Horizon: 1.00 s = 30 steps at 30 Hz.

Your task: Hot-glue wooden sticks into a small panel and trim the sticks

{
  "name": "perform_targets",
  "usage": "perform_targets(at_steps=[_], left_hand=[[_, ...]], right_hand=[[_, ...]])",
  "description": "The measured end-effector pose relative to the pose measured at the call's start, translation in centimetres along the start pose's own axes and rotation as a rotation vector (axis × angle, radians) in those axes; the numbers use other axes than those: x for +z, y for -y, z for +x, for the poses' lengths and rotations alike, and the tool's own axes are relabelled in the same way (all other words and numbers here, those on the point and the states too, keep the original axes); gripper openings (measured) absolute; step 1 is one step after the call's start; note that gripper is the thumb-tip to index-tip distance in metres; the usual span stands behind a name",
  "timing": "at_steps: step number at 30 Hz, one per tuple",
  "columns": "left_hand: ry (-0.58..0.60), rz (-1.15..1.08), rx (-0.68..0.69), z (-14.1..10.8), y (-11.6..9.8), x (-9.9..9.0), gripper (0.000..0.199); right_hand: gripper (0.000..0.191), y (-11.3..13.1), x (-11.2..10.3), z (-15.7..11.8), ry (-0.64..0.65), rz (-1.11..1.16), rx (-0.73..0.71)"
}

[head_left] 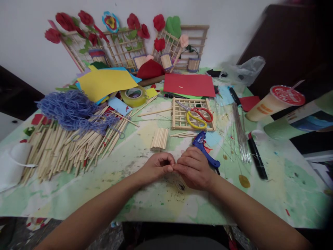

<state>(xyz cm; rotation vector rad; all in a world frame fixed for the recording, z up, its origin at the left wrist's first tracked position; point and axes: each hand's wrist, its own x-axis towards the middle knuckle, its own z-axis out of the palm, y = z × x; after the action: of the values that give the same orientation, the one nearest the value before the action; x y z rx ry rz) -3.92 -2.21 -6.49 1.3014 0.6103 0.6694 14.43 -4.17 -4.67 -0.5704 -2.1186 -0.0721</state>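
Fingertips (170, 169) of my left hand (159, 166) meet those of my right hand (195, 167), both curled inward; whether I'm pinching something small between them, I cannot tell. Just beyond my left hand sits a compact bundle of short wooden sticks (159, 139) on the patterned surface (109, 198). A blue glue gun (206, 150) lies right by my right knuckles, with scissors (196, 119) on a stick lattice (177, 116) farther past them. If I swing that hand outward carelessly, I could knock the gun, or burn myself should its nozzle be hot. Reaching forward with my left could jostle the bundle.
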Motion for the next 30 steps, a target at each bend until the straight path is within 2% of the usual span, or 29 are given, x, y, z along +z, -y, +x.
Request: perform_targets(at_steps=[4, 7, 14, 19, 30], left_hand=[[-0.018, -0.02, -0.01, 0.02, 0.2, -0.08, 0.047], [-0.008, -0.034, -0.008, -0.04, 0.46, -0.23, 0.052], [-0.002, 0.134, 0.096, -0.04, 0.63, -0.66, 0.058], [-0.039, 0.132, 0.062, -0.09, 0.56, -0.61, 0.057], [-0.044, 0.079, 0.012, -0.03, 0.89, -0.63, 0.054]], right_hand=[[0.015, 0.21, -0.12, 0.18, -0.001, 0.013, 0.002], [0.013, 0.22, -0.14, 0.25, -0.016, 0.016, 0.004], [0.011, 0.16, -0.13, 0.08, -0.009, 0.046, -0.049], [0.005, 0.37, -0.24, 0.25, -0.03, 0.05, -0.083], [0.011, 0.34, -0.12, 0.05, -0.009, 0.037, -0.108]])
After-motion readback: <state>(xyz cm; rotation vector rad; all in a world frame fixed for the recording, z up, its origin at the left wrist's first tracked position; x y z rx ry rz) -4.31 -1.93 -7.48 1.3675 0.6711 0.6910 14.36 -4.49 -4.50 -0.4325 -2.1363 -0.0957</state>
